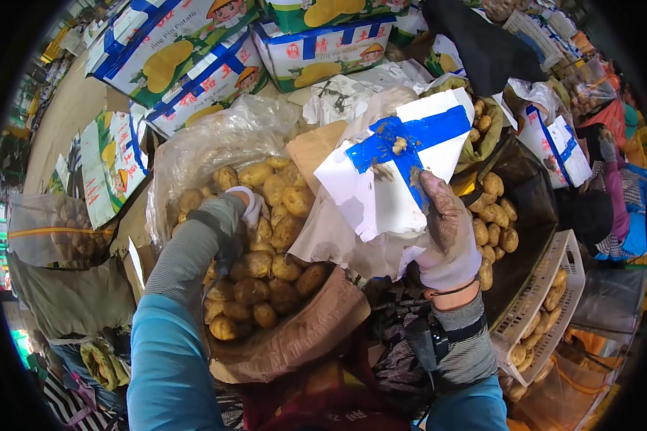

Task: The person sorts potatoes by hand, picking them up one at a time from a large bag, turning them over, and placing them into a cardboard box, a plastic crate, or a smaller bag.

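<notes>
My left hand point(239, 223), in a dirty pale glove, reaches down among the potatoes point(269, 287) in a cardboard box point(302, 334) lined with clear plastic. Its fingers are mostly hidden by the wrist and shadow, so I cannot tell what they hold. My right hand point(449, 233), in a muddy white glove, grips the near right edge of a white cardboard flap point(435, 133). Blue tape point(438, 128) crosses this flap, with a clump of dirt on it. Torn brown paper point(338, 241) hangs beneath the flap, between the two hands.
Stacked potato cartons point(320, 50) stand at the back. More potatoes point(492, 215) lie in a dark-lined container right of my right hand, beside a white plastic crate point(546, 316) of potatoes. A person in purple sleeves point(615, 190) is at the far right.
</notes>
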{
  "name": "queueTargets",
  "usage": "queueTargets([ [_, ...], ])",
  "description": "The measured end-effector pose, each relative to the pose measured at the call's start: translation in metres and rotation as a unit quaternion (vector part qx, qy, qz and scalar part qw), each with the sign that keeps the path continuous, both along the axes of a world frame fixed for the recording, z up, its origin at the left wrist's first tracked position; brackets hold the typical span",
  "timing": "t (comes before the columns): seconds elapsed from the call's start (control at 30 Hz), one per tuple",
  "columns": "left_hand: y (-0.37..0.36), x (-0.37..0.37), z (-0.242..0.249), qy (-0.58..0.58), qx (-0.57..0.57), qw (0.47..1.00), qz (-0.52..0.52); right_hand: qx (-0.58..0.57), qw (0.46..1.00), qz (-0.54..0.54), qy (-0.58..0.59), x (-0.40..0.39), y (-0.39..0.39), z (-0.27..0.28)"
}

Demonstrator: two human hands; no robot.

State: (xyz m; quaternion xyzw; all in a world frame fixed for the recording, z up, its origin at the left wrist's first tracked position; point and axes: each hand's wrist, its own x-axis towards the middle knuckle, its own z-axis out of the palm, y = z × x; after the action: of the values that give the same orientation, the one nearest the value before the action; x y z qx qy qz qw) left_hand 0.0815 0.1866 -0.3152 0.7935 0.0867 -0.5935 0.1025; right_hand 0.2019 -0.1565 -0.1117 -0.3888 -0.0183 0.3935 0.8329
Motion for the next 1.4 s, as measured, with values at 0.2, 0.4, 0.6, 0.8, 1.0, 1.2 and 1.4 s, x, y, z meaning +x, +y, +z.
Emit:
queueTargets([
  [0.2,0.001,-0.044,0.021,-0.089,-0.13,0.955,0.251,0.072,0.991,0.028,0.114,0.003,0.001,-0.008],
  [0.4,-0.014,-0.096,0.138,-0.352,-0.337,0.665,0.566,0.031,0.997,0.061,-0.041,-0.011,0.013,-0.013],
  [0.6,-0.091,-0.086,0.302,-0.454,-0.419,0.608,0.499,-0.009,0.968,0.052,-0.244,-0.047,0.054,-0.066],
  [0.8,-0.154,-0.071,0.328,-0.52,-0.341,0.648,0.439,0.068,0.982,0.169,0.049,-0.082,0.041,-0.001],
  [1.0,-0.187,-0.078,0.302,-0.723,0.075,0.672,0.143,0.076,0.963,0.186,0.181,-0.085,0.031,0.011],
  [1.2,-0.188,-0.079,0.294,-0.766,0.22,0.604,-0.01,0.14,0.961,0.174,0.161,-0.082,0.032,0.002],
  [1.4,-0.171,-0.075,0.289,-0.777,0.224,0.589,0.0,0.154,0.953,0.198,0.171,-0.076,0.027,0.016],
])
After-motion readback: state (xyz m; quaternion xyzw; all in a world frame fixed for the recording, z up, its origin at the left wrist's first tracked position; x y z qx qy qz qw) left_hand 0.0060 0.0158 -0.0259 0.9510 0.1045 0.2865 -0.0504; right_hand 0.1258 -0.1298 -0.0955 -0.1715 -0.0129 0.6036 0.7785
